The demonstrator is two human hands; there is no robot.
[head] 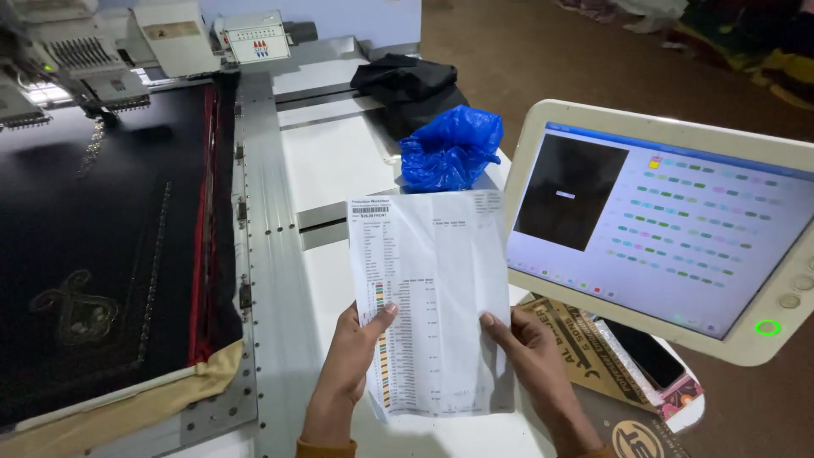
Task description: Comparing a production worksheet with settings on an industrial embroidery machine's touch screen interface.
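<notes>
I am holding one printed sheet (437, 297) upright over the front part of the white machine table (331, 161), near its right edge. My left hand (349, 360) is gripping the sheet's lower left edge, thumb lying on the column of colour marks. My right hand (532, 352) is gripping the lower right edge, thumb on the front side.

I am judging the sheet as very light, thin and limp. It is already showing creases, so it would bend or tear easily; the two side edges look like the best places for holding it flat.

Counting: one sheet, one blue plastic bag (449, 148) behind it, one black cloth bundle (407, 85) near the far edge, one touchscreen panel (670, 225) at the right, one phone (649, 352) under it.
</notes>
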